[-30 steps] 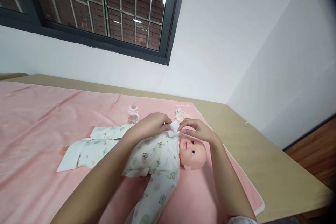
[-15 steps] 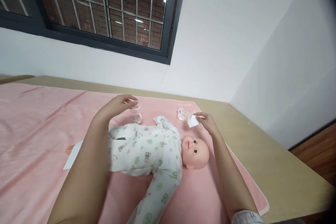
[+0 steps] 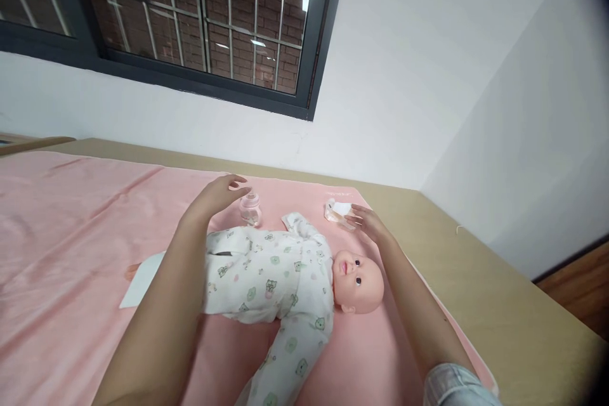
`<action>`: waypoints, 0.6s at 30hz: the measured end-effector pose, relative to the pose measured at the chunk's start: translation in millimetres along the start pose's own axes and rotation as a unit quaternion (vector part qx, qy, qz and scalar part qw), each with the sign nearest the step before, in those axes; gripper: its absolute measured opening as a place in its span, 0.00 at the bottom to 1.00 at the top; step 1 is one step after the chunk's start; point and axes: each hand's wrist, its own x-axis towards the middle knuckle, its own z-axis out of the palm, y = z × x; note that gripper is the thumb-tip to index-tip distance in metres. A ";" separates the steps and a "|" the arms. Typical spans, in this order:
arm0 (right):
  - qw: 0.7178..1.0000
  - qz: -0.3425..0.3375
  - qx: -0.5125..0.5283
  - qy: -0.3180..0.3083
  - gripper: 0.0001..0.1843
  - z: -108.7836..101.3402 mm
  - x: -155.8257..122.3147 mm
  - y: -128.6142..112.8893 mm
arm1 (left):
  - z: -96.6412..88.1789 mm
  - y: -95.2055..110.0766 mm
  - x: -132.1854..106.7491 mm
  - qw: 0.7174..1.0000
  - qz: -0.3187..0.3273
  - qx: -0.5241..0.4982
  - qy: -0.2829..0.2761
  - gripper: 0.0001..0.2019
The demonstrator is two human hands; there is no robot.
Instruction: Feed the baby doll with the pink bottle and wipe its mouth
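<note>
A baby doll [image 3: 358, 281] in a white, bear-print outfit [image 3: 266, 266] lies on its back, head to the right. My left hand [image 3: 221, 193] hovers with fingers apart beside a small, clear baby bottle [image 3: 251, 210] with a pink collar; the fingertips are close to its top, and I see no grip. At the upper right, my right hand [image 3: 367, 222] has its fingers spread at the edge of a white tissue [image 3: 341, 208]. That tissue lies on a small, clear plastic packet [image 3: 329, 210]. Whether the fingertips still touch it is hard to tell.
A pink sheet [image 3: 71, 222] with folds covers much of the wooden table [image 3: 457, 266]. Partly behind my left forearm lies a flat white piece [image 3: 143, 279] near the doll's feet. The wall and a barred window [image 3: 200, 19] stand behind the table.
The white tissue has gone from between my right fingers down onto the packet, and those fingers have spread. My left hand has come slightly off the bottle's top. The view has shifted a little.
</note>
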 end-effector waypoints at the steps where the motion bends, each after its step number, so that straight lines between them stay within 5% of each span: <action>1: 1.000 -0.004 -0.009 0.007 0.18 -2.0 -1.3 0.6 | 0.7 -2.9 1.8 1.000 -0.004 0.007 0.002 0.28; 7: 0.980 -0.103 -0.141 0.097 0.12 -18.9 -7.9 2.1 | 7.0 -10.3 7.8 1.000 -0.008 0.021 0.004 0.31; 11: 0.884 -0.231 -0.349 0.209 0.17 -31.1 -11.0 27.0 | 14.0 -11.2 8.5 0.997 -0.017 0.067 -0.014 0.34; 14: 0.838 -0.222 -0.436 0.240 0.29 -32.9 -13.1 55.1 | 18.7 -14.1 9.3 0.996 -0.026 0.085 -0.027 0.36; 18: 0.840 -0.153 -0.473 0.216 0.41 -29.1 -12.2 79.6 | 25.0 -15.7 9.6 0.994 -0.024 0.093 -0.043 0.38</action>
